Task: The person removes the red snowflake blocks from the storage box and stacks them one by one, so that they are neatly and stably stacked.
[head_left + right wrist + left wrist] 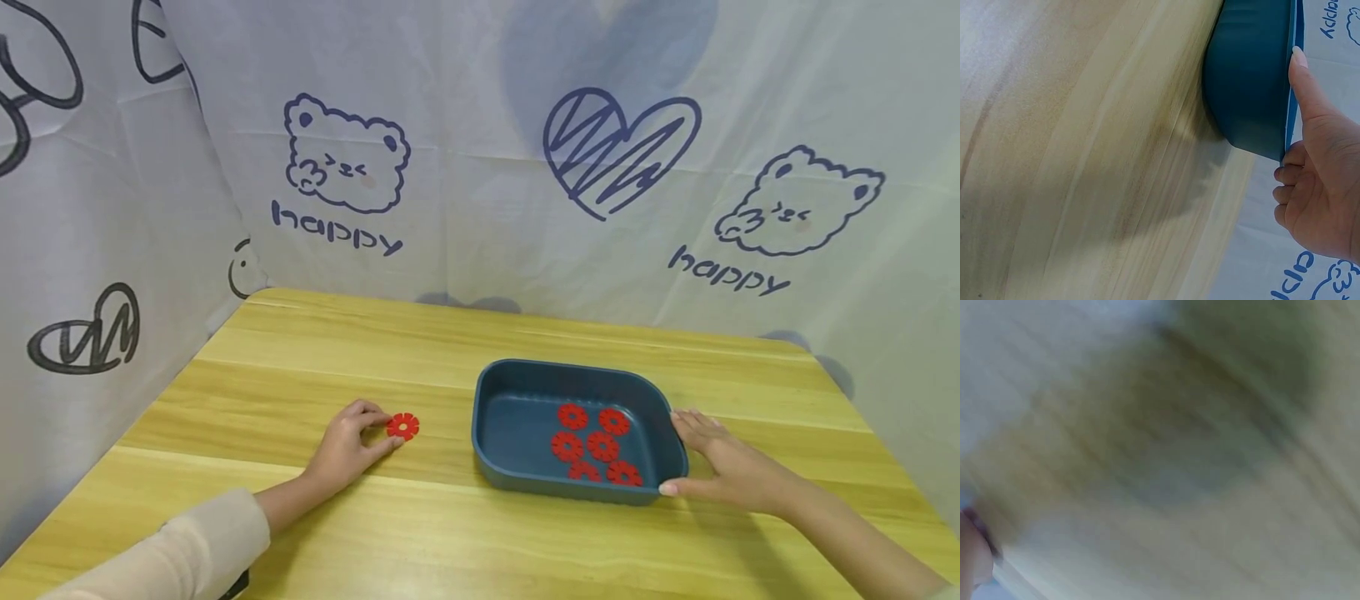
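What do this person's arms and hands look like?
No gloves or rings show on the left hand or right hand. A plain cream sleeve covers most of the left forearm; the right forearm is mostly bare. A dark item below the sleeve is unclear.

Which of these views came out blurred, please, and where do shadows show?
Left wrist view: badly blurred nearly throughout, smeared into streaks; head view: mostly clear, the slots of the red disc readable, a soft shadow on the table at lower right; right wrist view: fairly sharp, a soft shadow below the blue tray.
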`<state>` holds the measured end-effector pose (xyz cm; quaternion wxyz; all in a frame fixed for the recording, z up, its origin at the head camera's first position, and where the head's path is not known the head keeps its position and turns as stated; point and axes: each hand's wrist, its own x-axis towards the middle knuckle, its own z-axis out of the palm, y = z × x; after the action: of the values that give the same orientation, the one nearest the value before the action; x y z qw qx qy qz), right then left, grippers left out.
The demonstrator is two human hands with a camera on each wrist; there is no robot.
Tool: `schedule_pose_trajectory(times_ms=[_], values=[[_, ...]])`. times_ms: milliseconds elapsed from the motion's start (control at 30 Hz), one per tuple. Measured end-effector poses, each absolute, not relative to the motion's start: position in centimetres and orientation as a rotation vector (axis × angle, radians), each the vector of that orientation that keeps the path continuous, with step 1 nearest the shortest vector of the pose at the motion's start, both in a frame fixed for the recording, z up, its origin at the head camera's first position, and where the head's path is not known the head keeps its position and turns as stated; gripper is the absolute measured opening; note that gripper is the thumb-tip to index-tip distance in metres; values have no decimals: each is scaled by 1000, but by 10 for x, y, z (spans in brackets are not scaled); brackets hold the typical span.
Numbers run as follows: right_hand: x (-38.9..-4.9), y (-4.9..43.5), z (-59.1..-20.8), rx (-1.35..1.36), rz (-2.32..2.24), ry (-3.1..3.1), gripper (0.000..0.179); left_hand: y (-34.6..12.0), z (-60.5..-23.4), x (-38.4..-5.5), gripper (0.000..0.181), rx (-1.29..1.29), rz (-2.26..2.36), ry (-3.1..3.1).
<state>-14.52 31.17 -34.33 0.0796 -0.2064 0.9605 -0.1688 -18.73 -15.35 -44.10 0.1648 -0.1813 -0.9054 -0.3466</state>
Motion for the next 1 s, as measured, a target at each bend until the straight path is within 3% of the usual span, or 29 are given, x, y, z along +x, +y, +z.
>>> schedule_pose_trajectory(times_ms=[433,1000], values=[[-145,311,-344,-629,-505,2880,95,-135,-404,-197,31,-386,-1265,-2442],[-145,312,-344,-606,-520,2866,96,-71,-370,-211,29,-613,-1352,-2223]])
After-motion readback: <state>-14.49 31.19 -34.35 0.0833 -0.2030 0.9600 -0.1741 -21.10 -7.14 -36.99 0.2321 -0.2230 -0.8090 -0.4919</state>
